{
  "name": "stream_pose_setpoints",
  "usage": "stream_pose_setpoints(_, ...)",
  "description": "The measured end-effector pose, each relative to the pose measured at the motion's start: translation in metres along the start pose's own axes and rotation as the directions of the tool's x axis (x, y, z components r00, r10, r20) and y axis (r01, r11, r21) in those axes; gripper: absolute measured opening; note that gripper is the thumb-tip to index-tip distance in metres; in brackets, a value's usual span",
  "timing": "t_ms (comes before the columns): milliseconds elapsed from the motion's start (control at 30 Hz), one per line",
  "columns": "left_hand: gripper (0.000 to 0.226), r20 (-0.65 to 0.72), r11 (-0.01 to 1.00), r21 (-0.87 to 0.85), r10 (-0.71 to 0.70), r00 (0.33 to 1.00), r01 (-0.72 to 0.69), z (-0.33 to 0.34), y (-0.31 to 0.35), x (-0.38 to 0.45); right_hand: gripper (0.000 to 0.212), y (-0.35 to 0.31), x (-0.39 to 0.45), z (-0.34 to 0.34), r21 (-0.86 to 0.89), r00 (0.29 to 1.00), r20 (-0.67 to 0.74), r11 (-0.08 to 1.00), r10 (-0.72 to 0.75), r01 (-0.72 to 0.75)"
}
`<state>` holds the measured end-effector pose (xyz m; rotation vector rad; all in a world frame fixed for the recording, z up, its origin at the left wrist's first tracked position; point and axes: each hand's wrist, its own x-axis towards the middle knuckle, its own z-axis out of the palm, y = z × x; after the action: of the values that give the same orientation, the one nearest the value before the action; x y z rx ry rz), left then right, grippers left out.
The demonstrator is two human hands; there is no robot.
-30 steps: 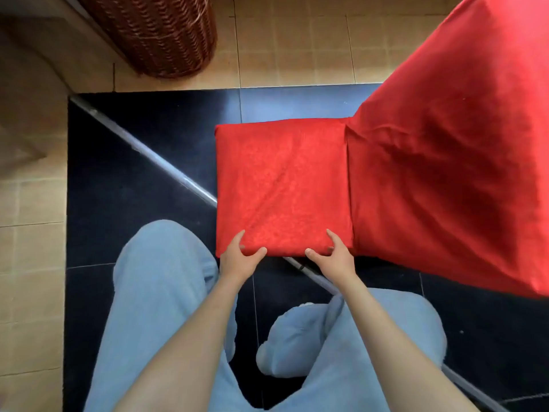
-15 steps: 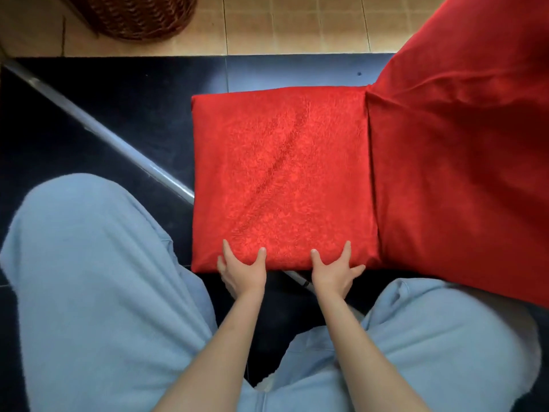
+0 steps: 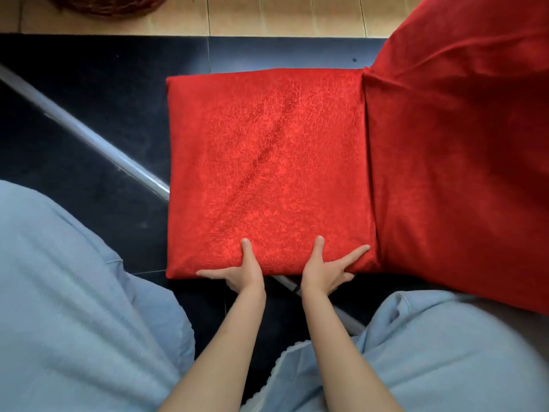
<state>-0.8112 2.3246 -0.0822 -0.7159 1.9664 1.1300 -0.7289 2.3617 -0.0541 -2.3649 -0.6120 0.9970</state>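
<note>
A square red cushion [image 3: 267, 173] with a crinkled, shiny cover lies flat on the dark floor [image 3: 89, 90]. From its right side a wide stretch of loose red fabric [image 3: 460, 173] runs up and off to the right. My left hand [image 3: 240, 272] is at the cushion's near edge, thumb on top and a straight finger stretched left along the edge. My right hand [image 3: 323, 272] presses the same edge further right, thumb on top and fingers splayed toward the near right corner.
A metal rod [image 3: 89, 138] runs diagonally across the dark floor and passes under the cushion. My knees in light blue trousers [image 3: 74, 292] flank my arms. A wicker basket [image 3: 98, 4] stands on tan tiles [image 3: 267, 13] at the far left.
The view has closed in on the cushion. Both hands have gone from fingers lying on the near edge to thumbs on top, fingers spread sideways along it.
</note>
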Motion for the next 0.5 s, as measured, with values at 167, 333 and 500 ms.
stream_pose_setpoints(167,0.13,0.007,0.997,-0.031,0.065,0.998,-0.065,0.002,-0.009,0.008,0.112,0.013,0.005,0.008,0.054,1.0,-0.025,0.998,0.015,-0.013)
stream_pose_setpoints(333,0.137,-0.019,0.991,-0.044,0.124,0.992,-0.124,0.001,-0.009,0.009,0.126,0.019,0.012,0.014,0.138,0.997,-0.073,0.99,0.016,-0.006)
stream_pose_setpoints(500,0.14,-0.022,0.986,-0.061,0.151,0.988,-0.152,0.0,-0.013,0.013,0.133,0.017,0.014,0.008,0.188,0.996,-0.065,0.981,0.055,-0.041)
